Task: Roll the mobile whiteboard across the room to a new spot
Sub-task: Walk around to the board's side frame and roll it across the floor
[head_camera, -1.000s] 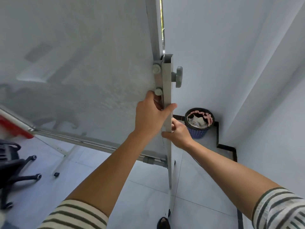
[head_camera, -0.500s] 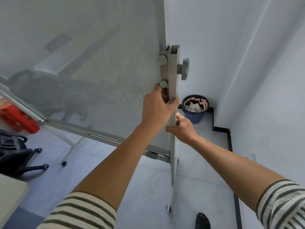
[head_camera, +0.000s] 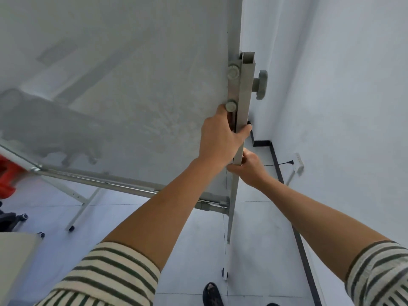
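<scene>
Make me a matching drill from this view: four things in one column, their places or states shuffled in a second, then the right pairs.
Things
1. left hand
2. right hand
3. grey knob
4. power strip

Places
A. on the wall at right
B. grips the whiteboard's post, lower down
C. sticks out of the post near its top
D. grips the post, higher up

Pairs: 1-D, 2-B, 3-C, 4-A

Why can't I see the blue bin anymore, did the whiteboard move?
Yes. The whiteboard's post now covers the wall corner where the bin stood, having rolled rightward.
</scene>
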`<state>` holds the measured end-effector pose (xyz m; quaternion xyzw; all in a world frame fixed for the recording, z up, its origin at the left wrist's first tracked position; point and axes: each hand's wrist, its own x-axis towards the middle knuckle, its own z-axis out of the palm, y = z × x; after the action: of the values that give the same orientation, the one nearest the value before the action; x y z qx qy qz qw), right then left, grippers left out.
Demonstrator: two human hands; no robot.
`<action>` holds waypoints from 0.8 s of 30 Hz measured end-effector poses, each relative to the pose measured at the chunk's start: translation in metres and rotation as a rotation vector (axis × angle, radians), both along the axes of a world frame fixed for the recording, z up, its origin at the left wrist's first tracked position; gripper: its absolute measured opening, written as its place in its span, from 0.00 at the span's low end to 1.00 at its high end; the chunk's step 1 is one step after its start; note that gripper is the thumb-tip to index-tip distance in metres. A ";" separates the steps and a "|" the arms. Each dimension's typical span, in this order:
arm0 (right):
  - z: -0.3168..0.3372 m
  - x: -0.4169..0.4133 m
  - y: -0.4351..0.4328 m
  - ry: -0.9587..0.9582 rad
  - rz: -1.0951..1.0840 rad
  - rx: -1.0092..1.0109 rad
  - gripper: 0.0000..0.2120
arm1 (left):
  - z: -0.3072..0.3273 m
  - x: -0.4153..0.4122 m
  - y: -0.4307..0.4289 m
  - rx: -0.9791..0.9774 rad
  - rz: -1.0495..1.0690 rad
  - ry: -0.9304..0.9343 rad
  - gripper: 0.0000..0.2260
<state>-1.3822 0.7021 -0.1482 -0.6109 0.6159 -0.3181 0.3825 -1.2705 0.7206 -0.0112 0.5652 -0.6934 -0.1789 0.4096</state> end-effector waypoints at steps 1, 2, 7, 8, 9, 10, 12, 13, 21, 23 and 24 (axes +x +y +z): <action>-0.001 -0.004 0.012 0.005 -0.006 -0.001 0.12 | 0.001 -0.004 0.013 0.001 -0.005 0.003 0.19; -0.001 -0.008 0.023 0.011 -0.013 0.002 0.11 | 0.001 -0.008 0.025 -0.001 -0.009 0.004 0.19; -0.005 -0.030 0.083 0.036 -0.033 -0.007 0.11 | -0.001 -0.033 0.086 -0.013 -0.012 0.010 0.19; -0.005 -0.034 0.097 0.044 -0.033 -0.004 0.12 | -0.002 -0.037 0.099 -0.019 -0.015 0.004 0.19; -0.005 -0.037 0.110 0.047 -0.038 -0.001 0.12 | -0.002 -0.041 0.112 -0.024 -0.020 0.000 0.19; -0.006 -0.040 0.123 0.046 -0.052 0.003 0.13 | -0.002 -0.044 0.124 -0.028 -0.025 0.000 0.19; -0.006 -0.045 0.148 0.044 -0.089 0.009 0.14 | -0.001 -0.049 0.147 -0.026 -0.036 0.002 0.19; -0.006 -0.048 0.161 0.050 -0.104 0.011 0.15 | -0.001 -0.052 0.159 -0.028 -0.045 0.003 0.19; 0.006 -0.056 0.270 0.062 -0.219 0.012 0.16 | -0.005 -0.066 0.248 -0.039 -0.154 0.014 0.18; 0.007 -0.054 0.296 0.041 -0.248 0.028 0.17 | -0.005 -0.065 0.269 -0.046 -0.189 0.017 0.18; 0.008 -0.053 0.311 0.037 -0.263 0.040 0.17 | -0.005 -0.064 0.282 -0.050 -0.210 0.021 0.18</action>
<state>-1.4352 1.0128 -0.1401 -0.5229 0.7037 -0.3419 0.3384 -1.3344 1.0022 -0.0166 0.4771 -0.7487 -0.2094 0.4097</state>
